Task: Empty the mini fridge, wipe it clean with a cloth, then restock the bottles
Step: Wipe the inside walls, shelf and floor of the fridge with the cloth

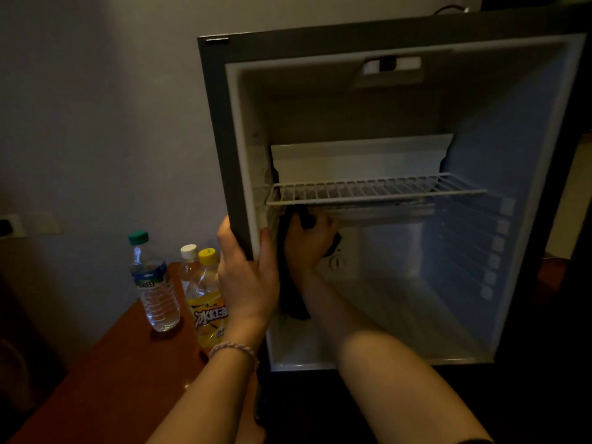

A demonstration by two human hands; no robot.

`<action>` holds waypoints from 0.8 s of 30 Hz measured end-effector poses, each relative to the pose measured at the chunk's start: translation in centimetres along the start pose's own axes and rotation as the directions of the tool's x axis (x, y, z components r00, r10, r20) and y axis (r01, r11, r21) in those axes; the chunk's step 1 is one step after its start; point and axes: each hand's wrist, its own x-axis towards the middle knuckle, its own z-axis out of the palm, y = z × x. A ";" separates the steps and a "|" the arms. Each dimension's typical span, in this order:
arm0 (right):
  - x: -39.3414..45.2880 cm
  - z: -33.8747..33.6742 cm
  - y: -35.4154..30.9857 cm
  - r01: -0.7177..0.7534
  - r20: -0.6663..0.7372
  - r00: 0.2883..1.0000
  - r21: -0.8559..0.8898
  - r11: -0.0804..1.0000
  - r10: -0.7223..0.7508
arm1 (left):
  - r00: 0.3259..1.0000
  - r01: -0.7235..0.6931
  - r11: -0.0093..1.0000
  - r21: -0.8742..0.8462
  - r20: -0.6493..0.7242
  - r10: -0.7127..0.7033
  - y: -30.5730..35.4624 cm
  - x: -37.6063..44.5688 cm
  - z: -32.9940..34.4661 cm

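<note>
Your right hand [307,241] grips the dark cloth [290,283] against the grey mini fridge's [368,43] near-left wall. Left hand [246,277] clamps that edge. Clear plastic bottles [153,283] stand upright, left of both hands.

Prob hotel rm: mini fridge [384,200], wood desk [121,373]

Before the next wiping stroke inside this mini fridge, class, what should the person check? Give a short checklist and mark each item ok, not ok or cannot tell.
1. Mini fridge emptied: ok, no bottles inside; wire shelf bare.
2. Fridge steadied: ok, left hand grips its left front edge.
3. Cloth in hand: ok, right hand holds the dark cloth under the shelf, by the left wall.
4. Bottles out of the way: ok, the green-capped water bottle, yellow-capped iced tea bottle and white-capped bottle stand on the wooden table.
5. Walls clean: cannot tell, too dim.
</note>
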 end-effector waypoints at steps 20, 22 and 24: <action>10.6 -12.2 4.3 -0.313 -0.421 0.816 0.255 0.915 0.396 | 1.000 0.001 0.999 -0.039 0.015 -0.001 0.2 -0.1 0.0; 11.4 -11.6 3.9 -0.271 -0.463 0.796 0.304 0.913 0.391 | 1.000 0.002 0.999 -0.051 0.020 -0.001 0.2 0.0 0.0; 11.5 -11.1 3.5 -0.252 -0.504 0.790 0.254 0.934 0.350 | 1.000 -0.001 0.998 -0.058 0.024 0.002 0.1 0.0 0.0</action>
